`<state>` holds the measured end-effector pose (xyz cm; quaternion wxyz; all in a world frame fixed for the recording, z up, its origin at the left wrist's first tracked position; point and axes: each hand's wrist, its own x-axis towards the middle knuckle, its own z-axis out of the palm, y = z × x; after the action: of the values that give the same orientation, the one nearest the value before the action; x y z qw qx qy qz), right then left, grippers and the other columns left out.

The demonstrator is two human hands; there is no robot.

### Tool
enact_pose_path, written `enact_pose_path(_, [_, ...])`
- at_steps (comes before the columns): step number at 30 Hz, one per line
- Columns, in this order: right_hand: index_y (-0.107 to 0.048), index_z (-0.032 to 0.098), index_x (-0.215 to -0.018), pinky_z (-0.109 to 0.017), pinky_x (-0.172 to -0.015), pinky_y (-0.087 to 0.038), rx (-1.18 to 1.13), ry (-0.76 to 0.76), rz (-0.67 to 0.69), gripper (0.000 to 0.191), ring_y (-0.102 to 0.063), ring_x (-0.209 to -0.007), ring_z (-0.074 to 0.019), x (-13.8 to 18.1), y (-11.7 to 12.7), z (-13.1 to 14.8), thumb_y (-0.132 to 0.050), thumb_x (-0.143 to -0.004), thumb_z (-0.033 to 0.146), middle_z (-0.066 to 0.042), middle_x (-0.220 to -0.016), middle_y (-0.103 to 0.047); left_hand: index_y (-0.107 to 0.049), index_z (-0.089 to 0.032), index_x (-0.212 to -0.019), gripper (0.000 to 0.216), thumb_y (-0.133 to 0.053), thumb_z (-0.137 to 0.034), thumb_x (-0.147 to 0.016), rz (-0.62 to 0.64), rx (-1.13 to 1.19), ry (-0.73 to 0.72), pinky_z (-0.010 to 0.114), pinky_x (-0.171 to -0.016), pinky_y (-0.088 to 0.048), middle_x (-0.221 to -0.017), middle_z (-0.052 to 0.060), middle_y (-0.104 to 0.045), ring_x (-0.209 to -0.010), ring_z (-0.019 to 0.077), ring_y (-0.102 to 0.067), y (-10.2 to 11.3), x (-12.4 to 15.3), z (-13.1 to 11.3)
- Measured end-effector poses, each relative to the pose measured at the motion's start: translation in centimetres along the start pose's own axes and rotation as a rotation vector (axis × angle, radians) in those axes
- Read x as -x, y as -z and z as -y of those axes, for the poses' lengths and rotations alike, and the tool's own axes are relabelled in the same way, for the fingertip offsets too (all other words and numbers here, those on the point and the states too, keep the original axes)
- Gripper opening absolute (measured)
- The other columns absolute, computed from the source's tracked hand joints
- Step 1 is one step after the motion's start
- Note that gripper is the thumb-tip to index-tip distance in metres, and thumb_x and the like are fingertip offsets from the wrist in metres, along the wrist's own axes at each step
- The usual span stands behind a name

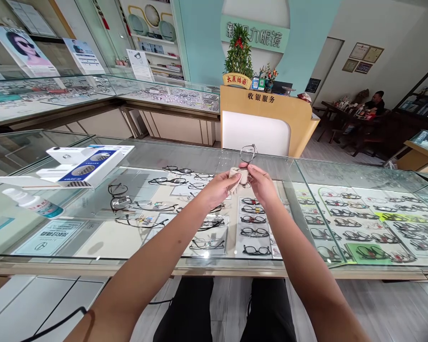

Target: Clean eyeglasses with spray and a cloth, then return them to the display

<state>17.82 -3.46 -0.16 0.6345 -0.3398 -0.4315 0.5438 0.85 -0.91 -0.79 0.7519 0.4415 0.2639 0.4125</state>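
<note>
One glasses frame (248,154) is held toward the counter (231,271)'s far edge, right fingers (257,172) apparently bracing it, left fingers (231,181) pinching cloth (244,178).

teal rear wall (199,57) | wood-toned counter (302,126) | grey plank floor (395,308) | far table (337,112), probably wooden

Desk (301,116) reads 收银服务; planter (236,80), 大展鸿图; wall sign (271,39) ends 力眼镜.
</note>
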Motion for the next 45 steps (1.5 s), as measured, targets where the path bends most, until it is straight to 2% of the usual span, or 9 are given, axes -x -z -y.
enact_pose_path(7, [-0.088, 0.023, -0.094, -0.032, -0.065, -0.042, 0.008, 0.006, 0.013, 0.039, -0.053, -0.075, -0.0161, 0.1, -0.2, 0.1, -0.092, -0.075, 0.056, -0.004, -0.093, -0.078, -0.081, -0.016, -0.1, 0.056, -0.109, -0.042, -0.06, -0.004, -0.143, -0.036, 0.028, -0.063, -0.033, -0.086, 0.002, -0.072, -0.072, 0.0118, -0.055, -0.3, 0.4, 0.0])
enact_pose_path(10, [-0.088, 0.023, -0.096, -0.032, -0.067, -0.043, 0.011, 0.002, 0.006, 0.04, -0.054, -0.076, -0.0161, 0.2, -0.4, 0.0, -0.092, -0.075, 0.058, -0.004, -0.097, -0.079, -0.081, -0.017, -0.103, 0.055, -0.107, -0.041, -0.061, -0.022, -0.184, -0.074, 0.028, -0.066, -0.035, -0.086, 0.002, -0.07, -0.074, 0.0126, -0.056, -0.4, 0.4, 0.3])
enact_pose_path(14, [-0.089, 0.025, -0.099, -0.031, -0.069, -0.046, 0.019, 0.01, 0.002, 0.039, -0.058, -0.082, -0.0171, 0.4, -0.9, -0.7, -0.09, -0.078, 0.058, -0.005, -0.111, -0.081, -0.078, -0.019, -0.101, 0.052, -0.099, -0.057, -0.073, -0.083, -0.233, -0.139, 0.029, -0.068, -0.039, -0.085, 0.002, -0.069, -0.074, 0.0145, -0.057, -0.4, 0.4, 0.7])
enact_pose_path(19, [-0.089, 0.026, -0.098, -0.032, -0.07, -0.049, 0.079, 0.038, 0.021, 0.037, -0.056, -0.081, -0.0166, 0.7, -1.4, -1.1, -0.085, -0.082, 0.059, -0.004, -0.113, -0.08, -0.064, -0.019, -0.076, 0.058, -0.089, -0.071, -0.08, -0.109, -0.29, -0.232, 0.03, -0.066, -0.039, -0.07, 0.0, -0.059, -0.067, 0.0143, -0.051, -0.9, 0.5, 0.4])
enact_pose_path(24, [-0.089, 0.025, -0.09, -0.031, -0.067, -0.047, 0.067, 0.079, 0.025, 0.032, -0.048, -0.073, -0.0137, 0.5, -1.0, -0.5, -0.086, -0.083, 0.057, -0.004, -0.114, -0.079, -0.075, -0.018, -0.089, 0.065, -0.085, -0.081, -0.078, -0.082, -0.258, -0.183, 0.032, -0.074, -0.047, -0.084, 0.006, -0.072, -0.079, 0.0199, -0.063, -0.7, 0.5, 0.1])
enact_pose_path(32, [-0.084, 0.025, -0.081, -0.032, -0.067, -0.043, 0.084, 0.06, -0.045, 0.033, -0.044, -0.071, -0.0145, 0.2, -0.8, -1.1, -0.085, -0.081, 0.058, -0.003, -0.1, -0.078, -0.077, -0.018, -0.11, 0.056, -0.099, -0.054, -0.073, -0.071, -0.254, -0.149, 0.027, -0.064, -0.041, -0.088, 0.004, -0.074, -0.072, 0.0155, -0.061, -0.4, 0.3, 0.9])
enact_pose_path(36, [-0.088, 0.025, -0.091, -0.032, -0.067, -0.044, 0.065, 0.027, -0.033, 0.032, -0.048, -0.074, -0.0148, 0.5, -1.6, -1.7, -0.083, -0.082, 0.056, -0.003, -0.103, -0.077, -0.073, -0.018, -0.094, 0.056, -0.094, -0.066, -0.076, -0.159, -0.25, -0.226, 0.028, -0.066, -0.043, -0.08, 0.003, -0.07, -0.071, 0.0153, -0.06, -0.8, 0.2, 1.4])
enact_pose_path(40, [-0.087, 0.025, -0.089, -0.031, -0.064, -0.043, 0.077, 0.051, -0.033, 0.031, -0.047, -0.072, -0.0145, 0.5, -1.5, -1.3, -0.083, -0.083, 0.056, -0.003, -0.104, -0.077, -0.073, -0.018, -0.091, 0.065, -0.084, -0.081, -0.079, -0.146, -0.265, -0.235, 0.031, -0.071, -0.047, -0.078, 0.004, -0.071, -0.075, 0.0188, -0.063, -0.8, 0.2, 1.2])
enact_pose_path(45, [-0.086, 0.025, -0.085, -0.031, -0.064, -0.044, 0.078, 0.069, -0.083, 0.031, -0.044, -0.07, -0.0145, 0.3, -0.9, -0.6, -0.084, -0.08, 0.055, -0.004, -0.098, -0.077, -0.075, -0.018, -0.105, 0.061, -0.097, -0.065, -0.073, -0.061, -0.281, -0.185, 0.03, -0.073, -0.047, -0.084, 0.004, -0.073, -0.079, 0.0188, -0.065, -0.7, 0.5, 0.6])
